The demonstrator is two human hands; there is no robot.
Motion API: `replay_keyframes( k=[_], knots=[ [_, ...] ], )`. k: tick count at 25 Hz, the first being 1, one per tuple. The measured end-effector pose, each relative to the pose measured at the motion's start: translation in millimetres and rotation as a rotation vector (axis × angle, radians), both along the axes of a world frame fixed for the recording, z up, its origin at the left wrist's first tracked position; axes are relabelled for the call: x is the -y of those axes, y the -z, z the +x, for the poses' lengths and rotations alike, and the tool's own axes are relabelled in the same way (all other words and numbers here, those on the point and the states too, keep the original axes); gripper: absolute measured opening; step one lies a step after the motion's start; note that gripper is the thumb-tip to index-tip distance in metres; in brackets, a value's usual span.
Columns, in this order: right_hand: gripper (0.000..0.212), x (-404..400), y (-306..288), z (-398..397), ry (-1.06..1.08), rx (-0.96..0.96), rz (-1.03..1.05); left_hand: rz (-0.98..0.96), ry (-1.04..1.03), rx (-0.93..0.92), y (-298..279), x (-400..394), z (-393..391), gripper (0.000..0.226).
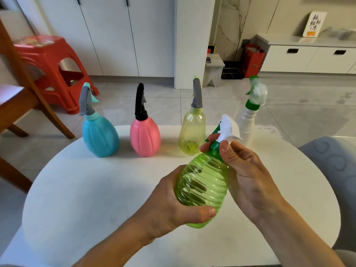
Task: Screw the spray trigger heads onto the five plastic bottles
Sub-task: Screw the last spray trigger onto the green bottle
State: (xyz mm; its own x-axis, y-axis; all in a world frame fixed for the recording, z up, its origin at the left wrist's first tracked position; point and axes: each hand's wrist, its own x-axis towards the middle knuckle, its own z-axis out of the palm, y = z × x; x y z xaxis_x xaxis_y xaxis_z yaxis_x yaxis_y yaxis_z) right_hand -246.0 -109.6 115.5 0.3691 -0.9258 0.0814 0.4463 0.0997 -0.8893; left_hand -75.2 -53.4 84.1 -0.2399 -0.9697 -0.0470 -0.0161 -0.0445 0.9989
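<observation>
Head view, ribbed translucent green bottle point(202, 187), white trigger head point(230, 128)

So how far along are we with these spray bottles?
Four look done: the blue bottle, pink bottle, yellow bottle and white bottle stand capped. The left hand holds the green bottle while the right hand grips its collar. Only that remains.

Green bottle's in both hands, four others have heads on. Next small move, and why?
Probably another tightening turn of the green collar. The right hand pinches that collar just under the white trigger head, while the left hand grips the green bottle tilted above the table. Whether the thread is fully seated cannot be seen, so turn until it stops.
</observation>
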Motion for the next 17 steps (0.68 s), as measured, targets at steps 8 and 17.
replay_keyframes(
  k=[8,17],
  knots=[
    [0.023,0,1,1,0.059,-0.036,-0.023,-0.169,-0.156,0.249,7,2,-9,0.069],
    [0.061,-11,-5,-6,0.036,-0.564,-0.159,-0.261,-0.212,0.163,4,13,-25,0.082]
  ],
)
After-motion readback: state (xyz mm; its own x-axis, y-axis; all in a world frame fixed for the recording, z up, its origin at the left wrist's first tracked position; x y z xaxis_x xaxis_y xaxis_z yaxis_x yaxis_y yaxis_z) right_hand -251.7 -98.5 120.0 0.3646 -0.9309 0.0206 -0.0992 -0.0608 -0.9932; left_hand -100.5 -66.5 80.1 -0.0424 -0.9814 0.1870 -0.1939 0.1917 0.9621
